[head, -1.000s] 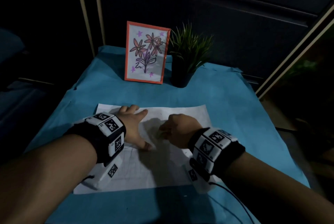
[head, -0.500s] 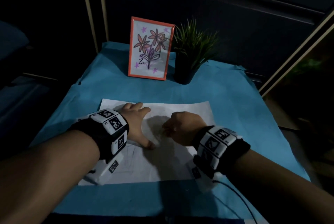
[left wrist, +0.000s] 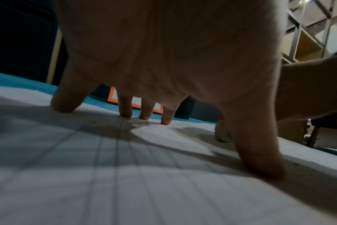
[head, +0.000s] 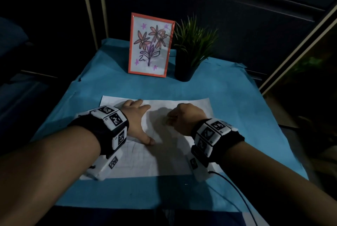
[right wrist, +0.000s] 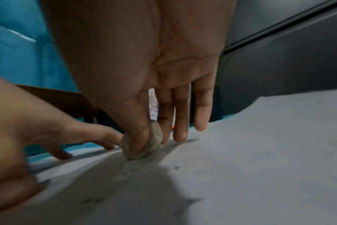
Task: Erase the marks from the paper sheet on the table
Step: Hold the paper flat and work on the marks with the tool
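1. The table (head: 228, 98), under a blue cover, fills the middle of the head view.
2. The sheet (head: 173, 160) lies flat at the centre of the frame, faint pencil lines (left wrist: 117, 152) running across its lower left part.
3. The frame (head: 151, 45) with a flower drawing stands upright at upper centre, and the plant (head: 193, 47) in a dark pot is just right of it.
4. The left hand (head: 135, 121) lies spread on the left part of the sheet, fingers straight, fingertips (left wrist: 164, 120) and thumb pressing the paper down; it holds nothing.
5. The right hand (head: 184, 118) sits right of centre on the sheet, thumb and first fingers pinched tightly round the eraser (right wrist: 142, 146); the other fingers hang straight.
6. The eraser, pale and rounded, touches the sheet between the two hands, with dark crumbs (right wrist: 176, 167) lying beside it.
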The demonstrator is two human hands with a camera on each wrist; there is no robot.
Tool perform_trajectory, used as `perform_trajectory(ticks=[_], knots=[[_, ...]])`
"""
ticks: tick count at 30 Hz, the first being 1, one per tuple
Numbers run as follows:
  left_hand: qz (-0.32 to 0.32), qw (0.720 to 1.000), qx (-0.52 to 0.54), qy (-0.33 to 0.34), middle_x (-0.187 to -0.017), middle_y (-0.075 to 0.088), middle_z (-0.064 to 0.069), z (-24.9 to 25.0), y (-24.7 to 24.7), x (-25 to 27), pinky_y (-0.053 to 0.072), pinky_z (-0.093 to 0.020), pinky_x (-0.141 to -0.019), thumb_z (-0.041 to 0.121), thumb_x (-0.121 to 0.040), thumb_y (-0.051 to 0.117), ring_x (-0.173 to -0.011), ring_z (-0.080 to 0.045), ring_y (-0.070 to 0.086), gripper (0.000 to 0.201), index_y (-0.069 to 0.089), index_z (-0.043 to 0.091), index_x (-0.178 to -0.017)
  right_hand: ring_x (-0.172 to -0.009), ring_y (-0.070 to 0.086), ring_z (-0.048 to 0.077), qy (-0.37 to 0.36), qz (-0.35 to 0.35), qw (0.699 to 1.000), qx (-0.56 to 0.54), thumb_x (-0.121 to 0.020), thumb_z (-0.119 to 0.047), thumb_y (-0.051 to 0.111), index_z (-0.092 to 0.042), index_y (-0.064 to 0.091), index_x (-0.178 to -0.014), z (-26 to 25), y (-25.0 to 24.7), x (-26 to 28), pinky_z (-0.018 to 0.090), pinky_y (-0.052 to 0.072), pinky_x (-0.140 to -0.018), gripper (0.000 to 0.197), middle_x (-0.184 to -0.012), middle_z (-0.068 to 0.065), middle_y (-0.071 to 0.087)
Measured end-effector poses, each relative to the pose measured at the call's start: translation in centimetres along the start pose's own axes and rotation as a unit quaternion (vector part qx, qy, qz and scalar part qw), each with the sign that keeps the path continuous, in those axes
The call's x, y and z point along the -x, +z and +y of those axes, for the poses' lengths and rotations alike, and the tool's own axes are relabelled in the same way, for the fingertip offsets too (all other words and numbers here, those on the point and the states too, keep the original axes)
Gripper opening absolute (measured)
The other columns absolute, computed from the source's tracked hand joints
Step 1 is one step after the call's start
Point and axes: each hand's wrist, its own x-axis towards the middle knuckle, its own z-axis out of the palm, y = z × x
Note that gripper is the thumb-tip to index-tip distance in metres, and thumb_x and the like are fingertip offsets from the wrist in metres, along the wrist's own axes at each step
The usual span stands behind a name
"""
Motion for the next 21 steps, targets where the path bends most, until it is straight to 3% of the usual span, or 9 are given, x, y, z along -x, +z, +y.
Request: perform_trajectory(ticks=[3,6,12,17,21], knots=[[-0.002,1.0,0.003,0.001,-0.162,-0.01,0.0,0.0,0.0,0.0,0.008,-0.039,-0.118,0.075,-0.063,0.069,-0.148,-0.026,-0.007,0.124,-0.001,0.028,-0.154,-0.107,0.057,0.021,-0.024,-0.026,0.999,0.018,-0.088,-0.033,0.056,-0.03,0.067,-0.112,-0.2,0.7,0.9,0.021,0.04,-0.078,0.027,-0.114,-0.004,0.064],[-0.005,1.0,0.001,0.002,-0.162,-0.01,0.0,0.0,-0.1,0.1,0.009,-0.039,-0.118,0.076,-0.063,0.068,-0.148,-0.025,-0.007,0.125,-0.001,0.027,-0.154,-0.105,0.057,0.022,-0.038,-0.056,0.998,0.011,-0.088,-0.03,0.055,-0.027,0.068,-0.11,-0.1,1.0,1.9,0.026,0.047,-0.085,0.026,-0.112,-0.003,0.065],[0.0,1.0,0.001,0.001,-0.162,-0.009,0.0,0.0,0.1,-0.1,0.01,-0.038,-0.118,0.074,-0.065,0.068,-0.148,-0.025,-0.006,0.122,0.0,0.028,-0.155,-0.106,0.058,0.026,0.005,-0.014,1.0,-0.002,-0.087,-0.039,0.059,-0.026,0.069,-0.11,-0.3,0.2,0.1,0.027,0.046,-0.085,0.028,-0.114,0.002,0.065],[-0.009,1.0,0.004,0.002,-0.162,-0.011,-0.001,0.0,0.1,-0.1,0.009,-0.041,-0.118,0.078,-0.06,0.068,-0.148,-0.026,-0.007,0.128,-0.001,0.027,-0.154,-0.107,0.058,0.022,-0.036,-0.051,0.998,-0.004,-0.089,-0.033,0.058,-0.027,0.068,-0.111,-0.4,1.1,2.2,0.027,0.047,-0.088,0.026,-0.112,-0.002,0.065],[-0.006,1.0,0.001,0.001,-0.162,-0.01,0.0,0.0,-0.1,0.0,0.01,-0.039,-0.118,0.074,-0.064,0.068,-0.148,-0.026,-0.005,0.123,0.0,0.027,-0.154,-0.112,0.056,0.021,-0.027,-0.049,0.998,0.009,-0.087,-0.042,0.06,-0.03,0.067,-0.114,-0.4,0.3,1.2,0.023,0.042,-0.088,0.03,-0.119,-0.004,0.063]])
